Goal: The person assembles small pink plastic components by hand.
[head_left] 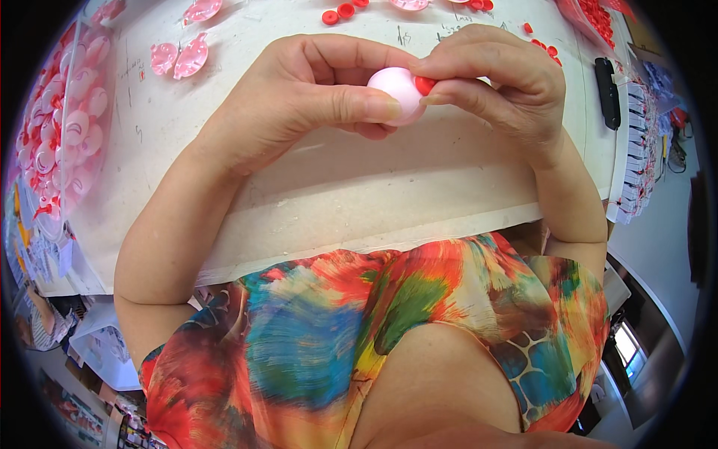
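A round pink plastic piece (399, 87) is held above the table between the thumb and fingers of my left hand (307, 93). My right hand (497, 82) pinches a small red cap (425, 84) against the right side of that pink piece. The cap touches the ball-like surface; whether it is seated in a hole is hidden by my fingertips. Farther left on the table lie two pink shell-like pieces (191, 58) side by side. Several loose red caps (345, 11) are scattered along the far edge.
A clear bin (71, 127) full of pink pieces stands at the left. At the far right are a container of red parts (594, 22), a black tool handle (607, 93) and a row of white pieces with wires (636, 157). The white tabletop (329, 194) has its near edge by my body.
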`<state>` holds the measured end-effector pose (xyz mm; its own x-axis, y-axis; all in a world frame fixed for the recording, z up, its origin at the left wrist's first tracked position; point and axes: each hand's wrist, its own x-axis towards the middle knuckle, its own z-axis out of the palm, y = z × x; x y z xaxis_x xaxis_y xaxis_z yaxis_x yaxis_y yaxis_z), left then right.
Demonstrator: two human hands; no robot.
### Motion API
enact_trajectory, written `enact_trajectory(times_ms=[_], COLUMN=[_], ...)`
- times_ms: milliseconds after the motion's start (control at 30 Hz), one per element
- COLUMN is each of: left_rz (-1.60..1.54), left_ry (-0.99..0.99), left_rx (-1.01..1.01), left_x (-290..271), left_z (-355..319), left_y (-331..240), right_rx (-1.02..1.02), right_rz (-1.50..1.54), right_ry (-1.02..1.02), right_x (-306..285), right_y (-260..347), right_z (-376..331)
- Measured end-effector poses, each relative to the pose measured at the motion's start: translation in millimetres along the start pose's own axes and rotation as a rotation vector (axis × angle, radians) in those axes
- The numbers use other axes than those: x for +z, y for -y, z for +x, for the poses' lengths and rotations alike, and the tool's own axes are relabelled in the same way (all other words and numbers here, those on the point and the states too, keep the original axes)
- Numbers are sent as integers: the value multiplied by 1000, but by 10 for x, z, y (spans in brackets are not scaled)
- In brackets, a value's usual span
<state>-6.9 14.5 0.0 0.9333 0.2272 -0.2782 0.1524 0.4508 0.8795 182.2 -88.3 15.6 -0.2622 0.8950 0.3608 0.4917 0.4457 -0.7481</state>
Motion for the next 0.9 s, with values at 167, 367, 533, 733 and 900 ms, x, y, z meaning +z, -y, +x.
enact_trajectory(times_ms=[167, 367, 533, 733, 900], left_rz=[-37, -28, -58, -78, -47], left_ry=[-2, -11, -48, -9, 6], left_rx=[17, 11, 2, 30, 8], left_x=[-9, -2, 26, 11, 15], left_z=[-13, -39, -38, -8, -6], left_y=[11, 22, 6, 19, 3], right_rx=[20, 105, 167, 205, 57], right_rz=[71, 201, 117, 53, 71], right_ry=[-13, -37, -30, -71, -54], right_x=[59, 102, 87, 38, 26], right_y=[-19, 21, 30, 67, 6], right_z=[-17, -29, -1, 3, 1])
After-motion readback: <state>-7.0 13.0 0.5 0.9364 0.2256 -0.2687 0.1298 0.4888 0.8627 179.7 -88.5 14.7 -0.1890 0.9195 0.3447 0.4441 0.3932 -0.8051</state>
